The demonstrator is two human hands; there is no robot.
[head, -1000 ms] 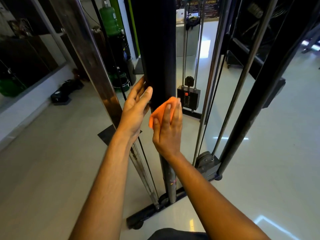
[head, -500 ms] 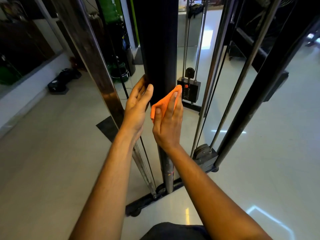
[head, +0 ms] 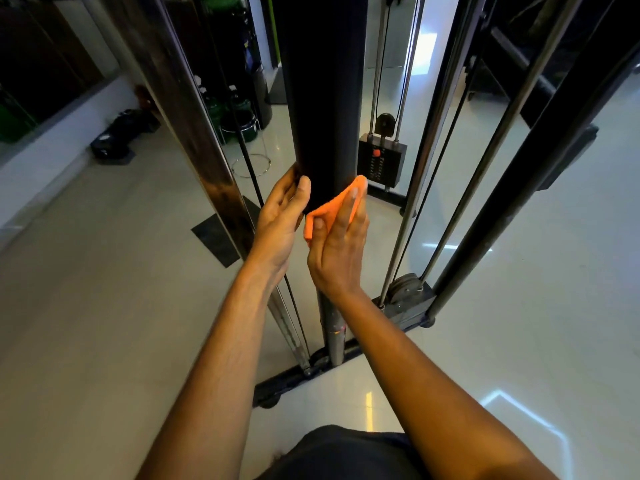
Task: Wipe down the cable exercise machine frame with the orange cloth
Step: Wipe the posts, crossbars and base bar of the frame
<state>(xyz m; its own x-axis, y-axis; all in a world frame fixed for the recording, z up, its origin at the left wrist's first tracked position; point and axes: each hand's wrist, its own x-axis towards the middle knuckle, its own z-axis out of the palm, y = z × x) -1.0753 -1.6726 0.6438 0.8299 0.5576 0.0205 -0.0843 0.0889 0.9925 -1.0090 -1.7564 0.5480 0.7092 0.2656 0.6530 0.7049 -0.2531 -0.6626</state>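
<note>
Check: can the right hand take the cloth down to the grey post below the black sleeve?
Probably yes. The right hand presses the cloth at the sleeve's lower edge; the grey post directly below looks unobstructed.

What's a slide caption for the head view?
Right hand presses orange cloth against black post; left hand rests on its other side.
</note>
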